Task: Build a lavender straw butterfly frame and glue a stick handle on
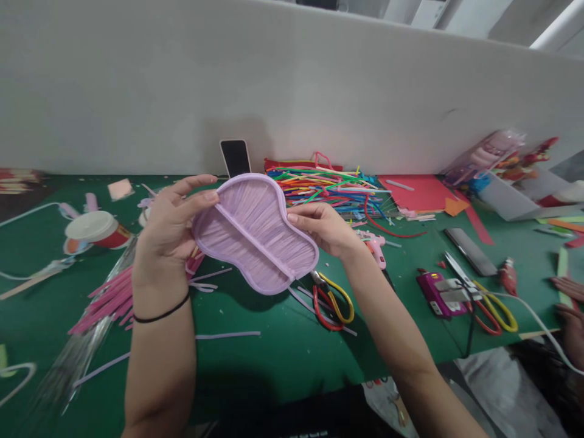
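Observation:
A lilac wing-like panel [260, 228] is held up above the table between my two hands. Its rounded outline, pinched in at the middle, looks made of fuzzy pipe cleaner, with lilac strands filling it and a straight bar running diagonally across. My left hand [166, 225] grips the upper left edge between thumb and fingers. At the notch on the right side, my right hand [322, 226] pinches the rim. Below the panel lie red-and-yellow-handled pliers [335, 304] and loose lilac pipe cleaners [228, 335]. Pink pipe cleaners [107, 301] are bunched near my left forearm.
Many coloured pipe cleaners [323, 185] are heaped by the partition, near a phone [236, 158]. A pink glue gun [376, 249], scissors [469, 286], a purple device [435, 294] and a dark phone [469, 250] lie right. A lidded cup [98, 228] is left; another person's hand [570, 289] shows far right.

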Demonstrator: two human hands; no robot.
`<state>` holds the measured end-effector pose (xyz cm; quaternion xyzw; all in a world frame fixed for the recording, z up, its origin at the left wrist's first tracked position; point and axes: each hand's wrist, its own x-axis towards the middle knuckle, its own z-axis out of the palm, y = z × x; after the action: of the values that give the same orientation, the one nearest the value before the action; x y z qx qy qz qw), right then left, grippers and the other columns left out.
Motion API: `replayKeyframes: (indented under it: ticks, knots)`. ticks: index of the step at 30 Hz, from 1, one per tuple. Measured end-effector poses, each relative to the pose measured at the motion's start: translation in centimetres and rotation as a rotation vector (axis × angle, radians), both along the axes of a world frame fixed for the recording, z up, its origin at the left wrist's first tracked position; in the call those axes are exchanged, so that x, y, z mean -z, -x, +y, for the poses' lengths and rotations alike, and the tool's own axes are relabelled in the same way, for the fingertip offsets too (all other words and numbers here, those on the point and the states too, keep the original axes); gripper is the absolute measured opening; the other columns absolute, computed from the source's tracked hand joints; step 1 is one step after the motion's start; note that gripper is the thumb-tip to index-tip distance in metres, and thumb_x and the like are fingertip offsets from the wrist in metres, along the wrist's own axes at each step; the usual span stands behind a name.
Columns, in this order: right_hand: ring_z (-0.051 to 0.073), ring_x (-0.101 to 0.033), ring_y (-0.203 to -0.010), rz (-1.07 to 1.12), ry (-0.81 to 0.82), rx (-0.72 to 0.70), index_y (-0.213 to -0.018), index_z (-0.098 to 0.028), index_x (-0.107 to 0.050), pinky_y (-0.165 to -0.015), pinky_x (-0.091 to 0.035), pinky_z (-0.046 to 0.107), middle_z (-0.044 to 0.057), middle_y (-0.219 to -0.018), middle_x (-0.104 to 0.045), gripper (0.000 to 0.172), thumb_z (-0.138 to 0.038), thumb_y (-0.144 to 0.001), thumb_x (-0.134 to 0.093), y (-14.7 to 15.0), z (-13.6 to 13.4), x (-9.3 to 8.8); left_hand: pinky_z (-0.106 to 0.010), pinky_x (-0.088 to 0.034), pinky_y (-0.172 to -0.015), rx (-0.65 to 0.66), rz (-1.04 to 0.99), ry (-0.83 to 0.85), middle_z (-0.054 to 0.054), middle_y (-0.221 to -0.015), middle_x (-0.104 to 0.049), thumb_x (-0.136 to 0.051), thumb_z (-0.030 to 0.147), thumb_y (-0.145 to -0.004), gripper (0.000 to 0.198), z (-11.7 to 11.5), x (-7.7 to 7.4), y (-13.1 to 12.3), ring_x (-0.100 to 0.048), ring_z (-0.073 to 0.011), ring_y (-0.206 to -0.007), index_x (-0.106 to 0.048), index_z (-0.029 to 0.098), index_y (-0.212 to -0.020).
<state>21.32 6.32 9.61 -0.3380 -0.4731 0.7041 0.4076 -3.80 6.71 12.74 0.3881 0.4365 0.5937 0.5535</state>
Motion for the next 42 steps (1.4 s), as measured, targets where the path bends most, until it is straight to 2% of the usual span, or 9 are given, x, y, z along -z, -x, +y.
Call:
replayKeyframes:
  ticks: [6,11,15,22,27,31,35,39,42]
  knots:
    - [0.009,-0.066,-0.065,-0.013,0.054,-0.014,-0.086,-0.021,-0.079,-0.060,-0.051,0.021,-0.002,-0.075,-0.074,0.034,-0.036,-0.059,-0.093,0.3,0.0,0.0,-0.015,-0.049,-0.044,0.022,-0.032,-0.007,0.002,-0.062,-0.070,-0.089,0.012,-0.051,0.045,0.2,0.1,0.0,-0.061,-0.0087,-0.050,-0.072,0.014,-0.093]
    - [0.011,-0.065,-0.066,-0.030,-0.011,0.079,-0.085,-0.020,-0.079,-0.059,-0.050,0.021,0.000,-0.077,-0.074,0.037,-0.054,-0.071,-0.082,0.4,-0.6,-0.7,-0.014,-0.047,-0.039,-0.026,-0.111,0.002,0.000,-0.058,-0.069,-0.084,0.006,-0.051,0.038,0.7,0.3,0.0,-0.061,-0.0092,-0.047,-0.073,0.011,-0.086]
    - [0.013,-0.065,-0.067,-0.097,-0.105,0.181,-0.091,-0.021,-0.079,-0.058,-0.050,0.023,0.001,-0.078,-0.074,0.042,-0.060,-0.080,-0.072,0.1,-0.9,-1.5,-0.016,-0.053,-0.046,-0.094,-0.171,-0.028,0.000,-0.064,-0.072,-0.081,0.003,-0.055,0.033,1.2,0.7,0.3,-0.063,-0.0094,-0.051,-0.073,0.012,-0.085]
    - [0.017,-0.065,-0.091,-0.325,-0.551,0.325,-0.120,-0.029,-0.072,-0.069,-0.054,0.027,0.003,-0.110,-0.074,0.035,-0.042,-0.087,-0.070,0.1,-2.2,-2.0,-0.015,-0.052,-0.045,-0.069,-0.138,-0.048,0.000,-0.065,-0.071,-0.086,0.007,-0.052,0.042,1.0,0.5,0.7,-0.062,-0.0087,-0.051,-0.073,0.012,-0.092]
    - [0.012,-0.062,-0.073,-0.391,-0.659,0.396,-0.131,-0.032,-0.065,-0.060,-0.054,0.027,0.002,-0.111,-0.073,0.039,-0.039,-0.093,-0.062,0.9,-2.4,-2.3,-0.014,-0.052,-0.047,0.032,-0.061,-0.063,0.000,-0.068,-0.071,-0.091,0.014,-0.050,0.051,0.3,0.3,0.6,-0.063,-0.0086,-0.053,-0.074,0.015,-0.099]
    - [0.012,-0.066,-0.081,-0.328,-0.668,0.284,-0.126,-0.032,-0.068,-0.066,-0.057,0.025,0.000,-0.108,-0.074,0.034,-0.035,-0.093,-0.063,0.9,-2.0,-3.0,-0.013,-0.051,-0.046,0.119,-0.030,-0.056,0.000,-0.072,-0.072,-0.091,0.014,-0.053,0.053,0.1,0.3,0.5,-0.061,-0.0078,-0.052,-0.074,0.017,-0.103]
    - [0.016,-0.068,-0.103,-0.258,-0.717,0.147,-0.123,-0.029,-0.069,-0.074,-0.059,0.025,0.002,-0.124,-0.070,0.034,-0.028,-0.090,-0.067,0.6,-1.9,-3.3,-0.014,-0.052,-0.046,0.152,-0.063,-0.064,0.000,-0.071,-0.072,-0.091,0.013,-0.054,0.052,0.2,0.5,0.6,-0.061,-0.0084,-0.052,-0.073,0.016,-0.103]
    - [0.012,-0.069,-0.086,-0.382,-0.826,0.099,-0.119,-0.024,-0.070,-0.070,-0.057,0.023,0.003,-0.113,-0.074,0.031,-0.018,-0.090,-0.061,0.0,-2.1,-3.7,-0.016,-0.053,-0.046,0.210,-0.072,-0.036,-0.001,-0.071,-0.072,-0.089,0.013,-0.057,0.053,0.4,0.9,0.8,-0.062,-0.0096,-0.051,-0.071,0.015,-0.107]
    - [0.011,-0.069,-0.080,-0.531,-1.010,0.016,-0.107,-0.020,-0.072,-0.071,-0.055,0.022,0.002,-0.099,-0.076,0.022,-0.013,-0.090,-0.060,-0.7,-2.2,-4.6,-0.016,-0.053,-0.047,0.254,-0.062,-0.025,-0.001,-0.070,-0.072,-0.088,0.014,-0.059,0.050,0.7,1.3,0.7,-0.062,-0.0101,-0.052,-0.071,0.016,-0.106]
